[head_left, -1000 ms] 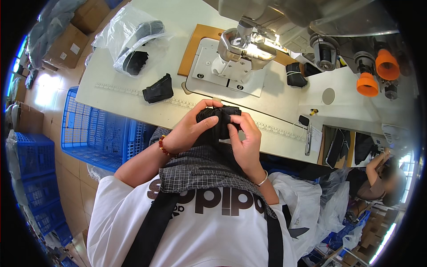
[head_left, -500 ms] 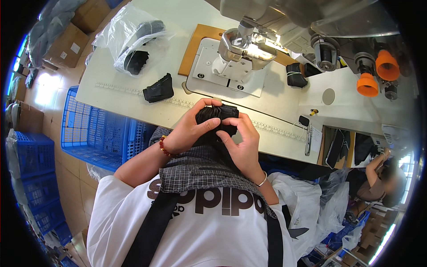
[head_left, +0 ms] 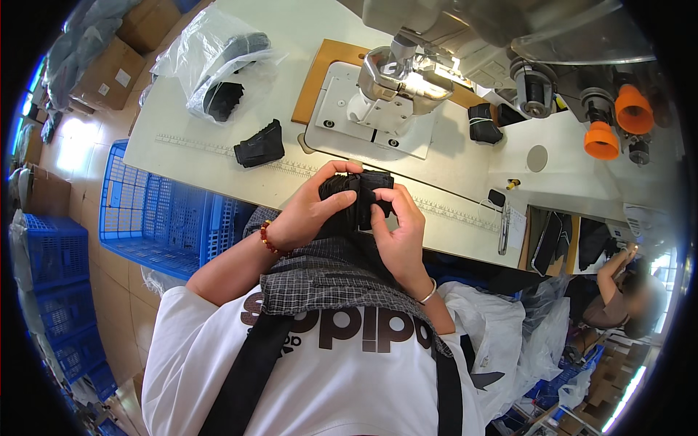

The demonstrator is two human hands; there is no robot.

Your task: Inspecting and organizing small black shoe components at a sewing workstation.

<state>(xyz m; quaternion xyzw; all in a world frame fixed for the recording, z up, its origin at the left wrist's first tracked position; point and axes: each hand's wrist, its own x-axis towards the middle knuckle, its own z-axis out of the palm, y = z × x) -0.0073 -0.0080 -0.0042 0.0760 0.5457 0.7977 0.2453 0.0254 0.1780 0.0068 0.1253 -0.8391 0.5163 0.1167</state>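
Observation:
A thick stack of black fabric pieces (head_left: 355, 214) is held up at the table's front edge, over my apron. My left hand (head_left: 309, 207) grips its left side, thumb across the front and fingers over the top. At the stack's right side my right hand (head_left: 398, 225) pinches a piece between thumb and forefinger. Beyond them stands a sewing machine (head_left: 396, 91) with a metal head over a white plate. A small black fabric bundle (head_left: 260, 145) lies on the table left of the plate.
A clear plastic bag (head_left: 211, 62) with dark pieces rests at the table's far left. A tied black bundle (head_left: 483, 123) sits right of the machine. Blue crates (head_left: 149, 211) stand at the left. Orange cones (head_left: 601, 139) are at the upper right. Another person (head_left: 614, 294) works at far right.
My right thumb and forefinger have closed together on the stack's right edge, where they were apart before. The stack's right part has shifted slightly. My left hand stays nearly still.

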